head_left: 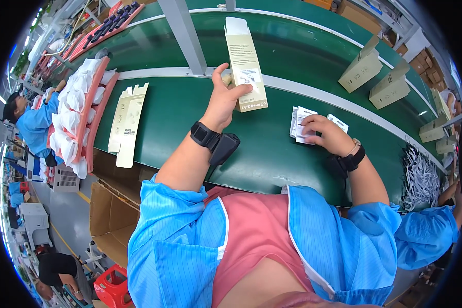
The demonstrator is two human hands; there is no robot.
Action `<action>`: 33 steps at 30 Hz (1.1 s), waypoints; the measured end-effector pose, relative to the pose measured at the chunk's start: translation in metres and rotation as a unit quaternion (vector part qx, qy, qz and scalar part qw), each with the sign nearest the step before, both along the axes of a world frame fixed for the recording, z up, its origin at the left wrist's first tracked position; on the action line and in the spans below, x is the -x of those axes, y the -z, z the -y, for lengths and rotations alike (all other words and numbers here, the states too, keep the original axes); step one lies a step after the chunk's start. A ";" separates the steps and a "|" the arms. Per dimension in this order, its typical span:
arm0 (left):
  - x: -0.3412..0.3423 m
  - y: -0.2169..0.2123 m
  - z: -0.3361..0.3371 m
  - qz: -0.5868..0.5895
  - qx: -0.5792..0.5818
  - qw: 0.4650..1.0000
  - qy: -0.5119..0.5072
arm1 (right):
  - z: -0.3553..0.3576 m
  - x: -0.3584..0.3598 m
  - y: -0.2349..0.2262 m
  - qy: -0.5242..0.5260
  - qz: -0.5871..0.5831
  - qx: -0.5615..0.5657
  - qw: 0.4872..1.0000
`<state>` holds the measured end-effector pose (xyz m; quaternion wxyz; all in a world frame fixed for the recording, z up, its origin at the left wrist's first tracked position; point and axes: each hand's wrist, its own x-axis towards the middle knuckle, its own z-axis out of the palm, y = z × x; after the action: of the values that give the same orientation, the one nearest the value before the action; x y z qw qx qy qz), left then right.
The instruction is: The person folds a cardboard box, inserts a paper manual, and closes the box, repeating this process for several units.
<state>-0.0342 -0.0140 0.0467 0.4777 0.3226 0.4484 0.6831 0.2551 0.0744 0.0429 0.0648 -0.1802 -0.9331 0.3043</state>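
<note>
Your left hand [225, 97] grips a tall beige carton [245, 64], held upright above the green tabletop [190, 110], top flap open; its contents cannot be seen. Your right hand [327, 134] presses flat on a small stack of white leaflets [302, 122] lying on the tabletop. To your left, flattened beige cartons [127, 123] lie near the edge, beside pink trays [87, 115] stacked with white pouches [72, 120]. On the conveyor beyond, two assembled beige boxes [374, 77] rest, closed.
</note>
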 end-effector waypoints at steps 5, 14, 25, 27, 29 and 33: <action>-0.003 -0.002 0.002 -0.033 -0.017 0.999 0.021 | 0.000 0.010 -0.031 0.101 -0.042 -0.079 0.991; -0.008 0.003 0.006 -0.233 -0.082 0.958 0.146 | -0.011 0.025 -0.099 0.138 -0.446 -0.258 0.846; -0.023 0.002 0.016 -0.458 -0.143 0.877 -0.034 | -0.002 0.080 -0.084 0.130 -0.296 -0.338 0.884; -0.021 0.004 0.015 -0.487 -0.154 0.857 -0.072 | -0.025 0.078 -0.081 0.149 -0.317 -0.291 0.890; -0.013 0.012 0.012 -0.395 -0.126 0.906 -0.090 | -0.053 0.071 -0.083 0.171 -0.319 -0.314 0.878; 0.003 0.024 0.007 -0.326 -0.095 0.935 -0.108 | -0.116 0.046 -0.064 0.256 -0.307 -0.292 0.869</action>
<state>-0.0376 -0.0213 0.0227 0.1962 0.5212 0.5444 0.6273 0.2086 0.1899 0.1065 0.4730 -0.2834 -0.8337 0.0301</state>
